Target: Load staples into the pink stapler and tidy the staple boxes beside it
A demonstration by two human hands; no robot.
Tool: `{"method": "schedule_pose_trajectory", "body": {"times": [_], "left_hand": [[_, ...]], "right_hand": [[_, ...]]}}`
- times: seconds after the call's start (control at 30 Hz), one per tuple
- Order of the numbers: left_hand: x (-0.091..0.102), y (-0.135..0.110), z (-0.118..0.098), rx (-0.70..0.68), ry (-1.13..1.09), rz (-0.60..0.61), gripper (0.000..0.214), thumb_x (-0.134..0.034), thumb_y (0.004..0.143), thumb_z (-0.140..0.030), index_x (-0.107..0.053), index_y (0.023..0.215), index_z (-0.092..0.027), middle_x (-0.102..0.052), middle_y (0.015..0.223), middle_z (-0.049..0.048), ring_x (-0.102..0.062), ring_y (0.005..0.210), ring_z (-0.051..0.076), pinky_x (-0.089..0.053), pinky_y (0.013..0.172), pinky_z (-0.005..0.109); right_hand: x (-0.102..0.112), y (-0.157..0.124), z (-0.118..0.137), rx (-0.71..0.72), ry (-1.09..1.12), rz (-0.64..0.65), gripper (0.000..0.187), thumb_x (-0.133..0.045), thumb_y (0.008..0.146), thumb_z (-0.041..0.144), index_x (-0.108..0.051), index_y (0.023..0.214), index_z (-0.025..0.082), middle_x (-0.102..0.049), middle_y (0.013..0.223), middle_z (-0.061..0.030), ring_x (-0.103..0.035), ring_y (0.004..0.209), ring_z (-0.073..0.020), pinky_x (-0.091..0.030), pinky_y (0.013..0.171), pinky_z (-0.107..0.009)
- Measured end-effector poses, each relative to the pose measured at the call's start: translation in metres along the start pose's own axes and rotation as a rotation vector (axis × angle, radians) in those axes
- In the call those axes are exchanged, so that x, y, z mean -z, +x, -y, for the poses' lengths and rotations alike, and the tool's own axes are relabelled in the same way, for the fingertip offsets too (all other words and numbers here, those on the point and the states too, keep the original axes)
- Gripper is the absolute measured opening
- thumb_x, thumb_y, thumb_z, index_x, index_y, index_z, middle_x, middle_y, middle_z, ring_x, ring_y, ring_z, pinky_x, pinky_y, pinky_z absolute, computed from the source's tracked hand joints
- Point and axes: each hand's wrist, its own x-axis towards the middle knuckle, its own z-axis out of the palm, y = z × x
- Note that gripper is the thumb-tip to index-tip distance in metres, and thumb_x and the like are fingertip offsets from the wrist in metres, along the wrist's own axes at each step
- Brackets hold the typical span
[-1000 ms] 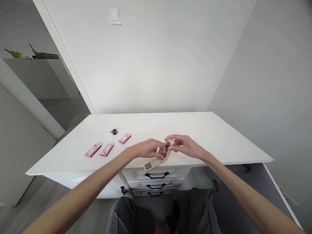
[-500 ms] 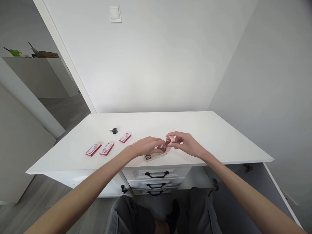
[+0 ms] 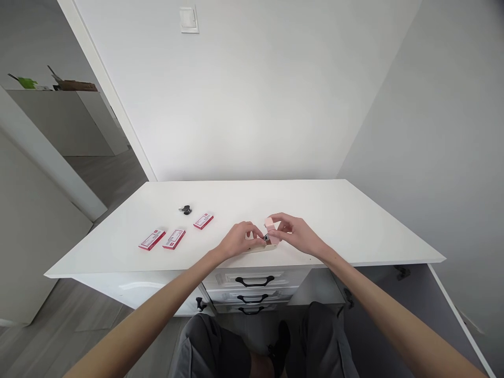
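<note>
A pink and cream stapler [image 3: 271,231] lies on the white cabinet top near its front edge, its top part raised. My right hand [image 3: 296,231] grips the pink raised part between thumb and fingers. My left hand [image 3: 241,240] is closed at the stapler's metal inner part, thumb and fingertips pinched together there. Whether anything small sits between those fingertips is hidden. Part of the cream base shows below my left hand.
Several small red and white boxes, including one box [image 3: 151,240], lie on the left of the cabinet top [image 3: 315,202]. Behind them is a black staple remover [image 3: 185,210]. Below are drawers with black handles [image 3: 254,281] and an open cabinet door [image 3: 417,304] at right.
My left hand has turned and now covers more of the stapler's base. The stapler's pink top stands more upright in my right hand. The view has shifted slightly.
</note>
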Motion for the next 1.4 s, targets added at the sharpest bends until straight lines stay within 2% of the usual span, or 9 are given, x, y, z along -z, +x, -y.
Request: {"method": "schedule_pose_trajectory", "body": {"times": [0.13,0.23,0.37,0.53,0.73,0.9,1.13,1.27,1.4], "left_hand": [[0.0,-0.013,0.008,0.015,-0.008,-0.047,0.046,-0.079,0.078,-0.06,-0.072,0.103,-0.022,-0.066,0.094,0.0023,-0.059,0.086,0.02,-0.046,0.08,0.032],[0.004,-0.023,0.016,0.039,0.029,-0.061,0.048,-0.079,0.079,-0.06,-0.071,0.106,-0.022,-0.064,0.094,0.003,-0.059,0.086,0.021,-0.046,0.08,0.034],[0.004,-0.034,0.023,0.057,0.036,-0.12,0.042,-0.076,0.083,-0.057,-0.073,0.104,-0.021,-0.063,0.095,0.0036,-0.058,0.086,0.021,-0.046,0.08,0.033],[-0.003,-0.038,0.028,0.058,0.008,-0.186,0.034,-0.07,0.089,-0.051,-0.076,0.107,-0.023,-0.062,0.092,0.0027,-0.057,0.079,0.018,-0.045,0.076,0.031],[-0.003,-0.038,0.029,0.064,-0.02,-0.227,0.032,-0.069,0.09,-0.051,-0.077,0.105,-0.024,-0.064,0.087,0.0016,-0.057,0.075,0.017,-0.044,0.073,0.031],[-0.001,-0.038,0.024,0.066,-0.067,-0.281,0.028,-0.068,0.091,-0.05,-0.075,0.096,-0.023,-0.066,0.086,0.0009,-0.056,0.073,0.016,-0.045,0.073,0.03],[0.0,-0.039,0.023,0.038,-0.074,-0.303,0.035,-0.064,0.093,-0.052,-0.066,0.08,-0.02,-0.063,0.08,0.0001,-0.054,0.072,0.015,-0.043,0.069,0.029],[0.002,-0.043,0.029,0.039,-0.035,-0.241,0.029,-0.071,0.088,-0.05,-0.068,0.091,-0.021,-0.063,0.086,0.0005,-0.056,0.076,0.017,-0.045,0.072,0.03],[0.007,-0.052,0.039,0.054,-0.002,-0.2,0.039,-0.078,0.082,-0.045,-0.065,0.11,-0.021,-0.062,0.095,0.0021,-0.058,0.081,0.019,-0.048,0.076,0.033]], "right_hand": [[-0.011,0.007,0.005,0.044,-0.096,-0.013,0.039,-0.064,0.09,0.06,-0.069,0.108,0.027,-0.07,0.081,-0.0012,-0.064,0.069,-0.0199,-0.051,0.068,-0.034],[-0.018,0.012,0.007,0.05,-0.135,-0.003,0.033,-0.064,0.091,0.057,-0.069,0.104,0.027,-0.071,0.084,-0.0015,-0.062,0.067,-0.019,-0.049,0.065,-0.033],[-0.027,0.018,0.009,0.079,-0.188,0.026,0.029,-0.063,0.092,0.05,-0.07,0.109,0.027,-0.074,0.102,-0.0036,-0.062,0.072,-0.0185,-0.049,0.07,-0.033],[-0.035,0.025,0.012,0.06,-0.219,0.031,0.027,-0.065,0.092,0.045,-0.071,0.111,0.027,-0.075,0.11,-0.0036,-0.064,0.075,-0.018,-0.049,0.073,-0.033],[-0.036,0.028,0.013,0.04,-0.221,0.036,0.028,-0.065,0.092,0.046,-0.071,0.111,0.026,-0.074,0.116,-0.003,-0.064,0.073,-0.0165,-0.047,0.07,-0.031],[-0.037,0.026,0.014,0.046,-0.235,0.044,0.028,-0.064,0.093,0.046,-0.071,0.112,0.027,-0.074,0.116,-0.0024,-0.063,0.073,-0.0156,-0.046,0.068,-0.03],[-0.041,0.028,0.018,0.087,-0.34,0.069,0.027,-0.062,0.095,0.044,-0.073,0.111,0.025,-0.074,0.105,-0.0042,-0.062,0.078,-0.0178,-0.043,0.07,-0.03],[-0.045,0.031,0.021,0.088,-0.434,0.097,0.02,-0.063,0.096,0.036,-0.073,0.109,0.024,-0.073,0.1,-0.0037,-0.061,0.08,-0.0185,-0.042,0.071,-0.029],[-0.05,0.034,0.025,0.088,-0.513,0.104,0.019,-0.062,0.097,0.037,-0.072,0.106,0.024,-0.071,0.094,-0.0035,-0.06,0.081,-0.0193,-0.039,0.07,-0.029]]}}
